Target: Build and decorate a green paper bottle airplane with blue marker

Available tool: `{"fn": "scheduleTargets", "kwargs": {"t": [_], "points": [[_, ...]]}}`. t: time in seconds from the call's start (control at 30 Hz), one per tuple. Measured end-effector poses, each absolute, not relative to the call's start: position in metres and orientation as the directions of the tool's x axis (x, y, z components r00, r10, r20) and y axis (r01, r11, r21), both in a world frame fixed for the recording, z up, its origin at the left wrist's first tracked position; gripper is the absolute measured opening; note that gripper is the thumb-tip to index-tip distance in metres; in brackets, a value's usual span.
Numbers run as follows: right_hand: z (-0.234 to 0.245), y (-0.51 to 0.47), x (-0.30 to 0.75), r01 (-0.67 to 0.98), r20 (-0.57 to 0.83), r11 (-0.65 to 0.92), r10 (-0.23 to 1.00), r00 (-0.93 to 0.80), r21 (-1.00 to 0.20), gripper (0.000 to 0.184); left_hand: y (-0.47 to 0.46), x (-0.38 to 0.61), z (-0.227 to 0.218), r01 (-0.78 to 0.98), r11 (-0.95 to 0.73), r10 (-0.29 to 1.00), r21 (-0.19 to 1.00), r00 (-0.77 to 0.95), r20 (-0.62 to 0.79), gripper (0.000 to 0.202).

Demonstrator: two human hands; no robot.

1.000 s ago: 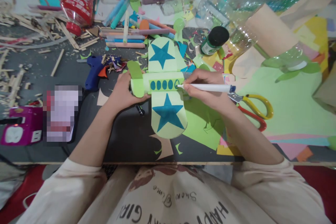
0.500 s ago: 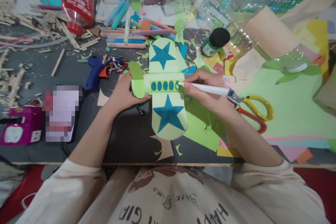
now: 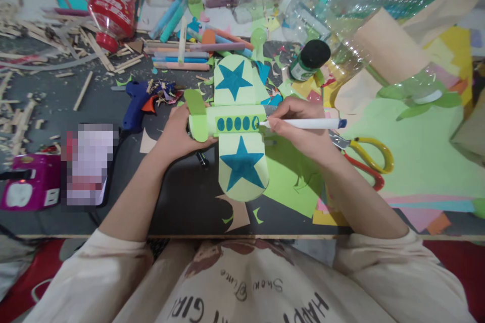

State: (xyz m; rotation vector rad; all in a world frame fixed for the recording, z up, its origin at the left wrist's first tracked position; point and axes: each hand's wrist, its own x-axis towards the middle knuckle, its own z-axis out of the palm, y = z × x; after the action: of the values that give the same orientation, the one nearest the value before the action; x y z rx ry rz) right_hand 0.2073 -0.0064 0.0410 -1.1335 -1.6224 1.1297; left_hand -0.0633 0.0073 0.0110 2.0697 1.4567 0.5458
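A pale green paper airplane model [image 3: 210, 115] has a tube body, two rounded wings with blue stars and a brighter green tail strip. My left hand [image 3: 177, 131] is closed around its tail end; some fingers are hidden behind it. My right hand [image 3: 297, 120] pinches a white marker pen [image 3: 314, 123] with a dark blue end. The pen's tip touches the rightmost oval in the row of blue ovals along the body. That oval is only partly coloured, while the others are solid blue.
Scissors [image 3: 369, 161] lie right of my right forearm, on green paper. A blue glue gun [image 3: 134, 106], a phone [image 3: 91, 164] and wooden sticks lie left. Behind are markers [image 3: 182, 58], a black-capped jar [image 3: 309, 59], a red-labelled bottle [image 3: 115, 7] and clear plastic bottles.
The marker's back end has swung slightly upward and away from the scissors, its tip staying at the last oval. More blue fills that oval. My left hand keeps its hold.
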Motion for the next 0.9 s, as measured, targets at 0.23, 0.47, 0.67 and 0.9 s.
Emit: {"fn": "scheduleTargets", "kwargs": {"t": [0.23,0.47,0.67,0.9], "points": [[0.0378,-0.0083,0.2046,0.227,0.111,0.151,0.978,-0.179,-0.962,0.027,0.0075,-0.0640,0.0105,0.713,-0.254,0.945,0.654,0.326,0.011,0.068],[0.0415,-0.0093,0.2049,0.262,0.141,0.196,0.967,-0.214,-0.945,0.026,0.0071,-0.0641,0.0104,0.717,-0.258,0.944,0.647,0.329,0.012,0.067],[0.0437,-0.0086,0.2067,0.277,0.162,0.237,0.950,-0.269,-0.931,0.028,0.0072,-0.0644,0.0100,0.722,-0.251,0.947,0.645,0.322,0.008,0.068],[0.0441,-0.0076,0.2098,0.308,0.150,0.257,0.932,-0.330,-0.916,0.024,0.0069,-0.0646,0.0108,0.721,-0.256,0.945,0.644,0.326,0.011,0.067]]}}
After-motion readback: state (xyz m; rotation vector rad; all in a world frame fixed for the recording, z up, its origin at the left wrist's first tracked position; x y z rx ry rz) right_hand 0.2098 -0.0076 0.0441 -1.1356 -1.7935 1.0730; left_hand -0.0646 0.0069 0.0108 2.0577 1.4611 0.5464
